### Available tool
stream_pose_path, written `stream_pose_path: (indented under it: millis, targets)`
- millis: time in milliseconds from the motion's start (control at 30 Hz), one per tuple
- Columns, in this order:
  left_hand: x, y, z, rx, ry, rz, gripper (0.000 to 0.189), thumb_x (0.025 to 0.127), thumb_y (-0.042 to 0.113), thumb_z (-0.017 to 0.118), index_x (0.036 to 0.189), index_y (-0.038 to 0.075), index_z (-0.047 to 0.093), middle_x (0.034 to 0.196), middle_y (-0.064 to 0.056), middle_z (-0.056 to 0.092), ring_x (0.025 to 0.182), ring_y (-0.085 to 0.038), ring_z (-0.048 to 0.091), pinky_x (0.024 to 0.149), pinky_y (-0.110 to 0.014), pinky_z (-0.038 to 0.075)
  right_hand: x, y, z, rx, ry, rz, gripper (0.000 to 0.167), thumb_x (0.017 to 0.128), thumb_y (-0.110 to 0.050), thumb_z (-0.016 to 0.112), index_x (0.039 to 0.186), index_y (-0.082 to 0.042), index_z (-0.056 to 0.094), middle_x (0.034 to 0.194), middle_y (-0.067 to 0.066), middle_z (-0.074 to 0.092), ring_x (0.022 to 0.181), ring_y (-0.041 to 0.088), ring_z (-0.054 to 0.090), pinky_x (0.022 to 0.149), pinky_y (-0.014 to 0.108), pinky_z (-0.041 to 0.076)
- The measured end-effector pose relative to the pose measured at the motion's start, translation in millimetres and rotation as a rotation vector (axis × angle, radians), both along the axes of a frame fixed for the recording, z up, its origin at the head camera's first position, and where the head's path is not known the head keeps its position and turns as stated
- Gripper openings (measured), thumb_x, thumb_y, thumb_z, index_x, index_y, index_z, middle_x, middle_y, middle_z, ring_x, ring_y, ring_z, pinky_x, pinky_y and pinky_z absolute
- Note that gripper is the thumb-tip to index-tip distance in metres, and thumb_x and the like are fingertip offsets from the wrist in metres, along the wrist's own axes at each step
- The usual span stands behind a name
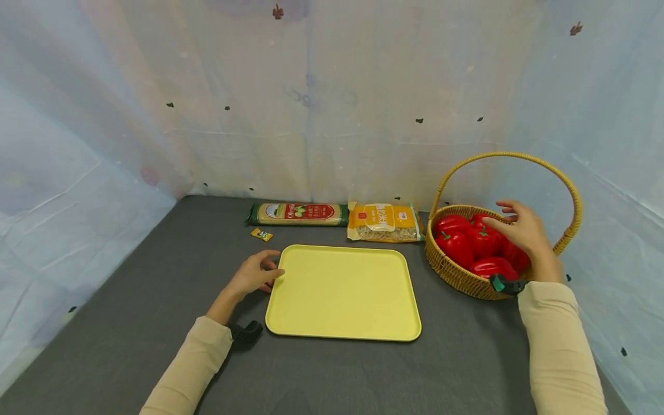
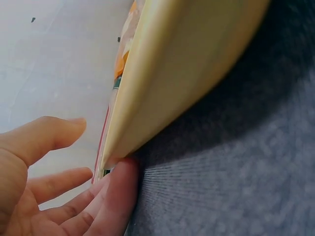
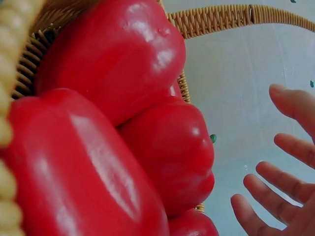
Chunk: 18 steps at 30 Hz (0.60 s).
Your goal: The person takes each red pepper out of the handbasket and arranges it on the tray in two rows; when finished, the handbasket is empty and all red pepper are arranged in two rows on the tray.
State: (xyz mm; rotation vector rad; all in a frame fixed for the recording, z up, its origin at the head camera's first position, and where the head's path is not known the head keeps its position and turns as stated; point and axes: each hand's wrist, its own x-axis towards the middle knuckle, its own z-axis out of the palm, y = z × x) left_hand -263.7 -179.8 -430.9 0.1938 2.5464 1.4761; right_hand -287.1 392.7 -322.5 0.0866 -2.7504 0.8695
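Left of the yellow tray point(image 1: 342, 294), the left hand point(image 1: 253, 273) touches its edge, thumb apart; right of it, the right hand point(image 1: 525, 230) spreads wide over a basket point(image 1: 452, 274) of red peppers point(image 1: 457, 250); beyond the tray lie a sachet point(image 1: 261, 234) and two packets point(image 1: 384, 222).

This place is looking like a small staged recording booth. Pale printed sheets point(image 1: 363, 75) are hanging on the far, left and right sides, and are bordering a dark grey tabletop point(image 1: 363, 374). A person point(image 1: 560, 346) is wearing a black device point(image 1: 246, 333) on each wrist. The sheets are looking like cloth, though their texture is blurring.
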Motion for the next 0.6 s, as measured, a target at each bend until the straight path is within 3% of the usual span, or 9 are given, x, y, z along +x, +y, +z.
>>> stream_pose_path:
  millis: [267, 600]
  targets:
    - [-2.1, -0.4, -4.7, 0.000, 0.006, -0.011, 0.058, 0.088, 0.018, 0.065, 0.138, 0.003, 0.040, 0.092, -0.014, 0.055, 0.067, -0.021, 0.061, 0.056, -0.034, 0.055, -4.3, 1.2, -2.8, -0.015, -0.032, 0.016, 0.069, 0.089, -0.044, 0.058, 0.136, 0.003, 0.038, 0.129, 0.034, 0.041, 0.114, 0.050, 0.044, 0.091, 0.063, 0.036]
    - [-5.4, 0.8, -6.9, -0.007, 0.012, -0.018, 0.055, 0.089, 0.014, 0.064, 0.138, 0.003, 0.041, 0.088, -0.013, 0.054, 0.065, -0.020, 0.060, 0.053, -0.033, 0.054, -7.4, 2.6, -10.6, -0.024, -0.089, 0.039, 0.071, 0.090, -0.044, 0.057, 0.137, 0.004, 0.036, 0.131, 0.034, 0.040, 0.115, 0.050, 0.041, 0.092, 0.062, 0.036]
